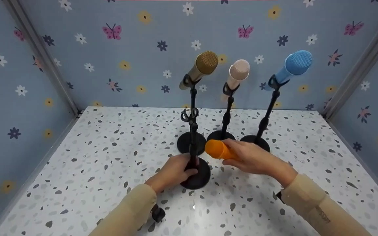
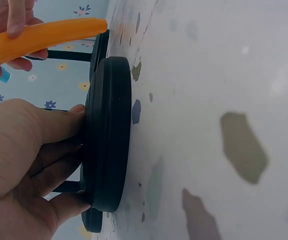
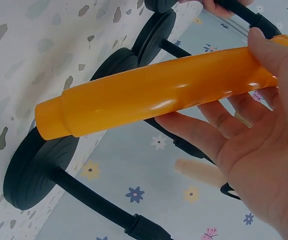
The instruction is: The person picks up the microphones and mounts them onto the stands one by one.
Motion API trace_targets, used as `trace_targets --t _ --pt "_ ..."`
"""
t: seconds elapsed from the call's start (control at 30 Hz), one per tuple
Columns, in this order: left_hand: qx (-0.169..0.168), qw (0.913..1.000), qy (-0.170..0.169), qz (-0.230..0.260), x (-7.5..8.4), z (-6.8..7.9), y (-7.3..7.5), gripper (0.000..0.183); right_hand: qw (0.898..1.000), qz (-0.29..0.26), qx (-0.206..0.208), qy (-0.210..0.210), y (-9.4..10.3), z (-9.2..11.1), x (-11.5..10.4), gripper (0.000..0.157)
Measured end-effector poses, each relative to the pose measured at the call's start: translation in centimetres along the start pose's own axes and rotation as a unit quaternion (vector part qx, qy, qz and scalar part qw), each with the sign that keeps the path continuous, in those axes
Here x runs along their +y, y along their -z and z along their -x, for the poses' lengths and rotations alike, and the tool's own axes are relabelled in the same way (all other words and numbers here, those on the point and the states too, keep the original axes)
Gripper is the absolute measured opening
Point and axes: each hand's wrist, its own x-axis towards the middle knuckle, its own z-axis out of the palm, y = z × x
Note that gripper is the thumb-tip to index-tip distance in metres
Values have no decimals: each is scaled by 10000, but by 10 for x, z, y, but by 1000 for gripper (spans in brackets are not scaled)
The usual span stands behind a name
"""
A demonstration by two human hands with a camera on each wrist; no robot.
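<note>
An orange microphone [image 1: 218, 149] is gripped by my right hand [image 1: 253, 155], above the table and just right of the nearest black microphone stand [image 1: 193, 141]. Its smooth handle [image 3: 149, 95] fills the middle of the right wrist view, narrow end to the left. My left hand [image 1: 176, 168] holds that stand low down, with fingertips touching the round base [image 2: 111, 135]. The clip [image 1: 189, 114] on top of this stand holds no microphone. Behind it stand three more black stands carrying a gold microphone [image 1: 205, 64], a pale pink microphone [image 1: 239, 70] and a blue microphone [image 1: 297, 63].
The speckled white table [image 1: 110, 157] ends at a flowered blue back wall [image 1: 143, 65], with side panels left and right. The rear stands' bases, such as the right-hand base [image 1: 264, 144], sit close behind my hands. A small black object [image 1: 158, 213] shows by my left sleeve.
</note>
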Motion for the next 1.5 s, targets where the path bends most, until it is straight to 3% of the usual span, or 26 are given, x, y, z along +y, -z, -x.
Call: trace_targets --t 0.53,0.73,0.9,1.0,1.23,1.5 --pt "-95 9999 -19 100 -3 -7 1 16 9983 227 -534 -79 9 -4 -2 49" --pt "-511 9980 -150 329 -4 -6 12 23 9983 350 -474 9 12 -4 -3 46" --pt "-792 9959 -205 390 -3 -6 22 27 9968 456 -659 -77 19 -4 -5 46" --pt "-753 9958 -303 420 0 -8 29 29 9950 547 -820 -143 25 -5 -6 45" --pt "-409 9933 -403 1004 11 -8 53 33 9930 567 -982 -320 41 -11 -14 42" --pt "17 9842 -257 1750 27 -5 78 45 9970 479 -535 -284 57 -18 -22 36"
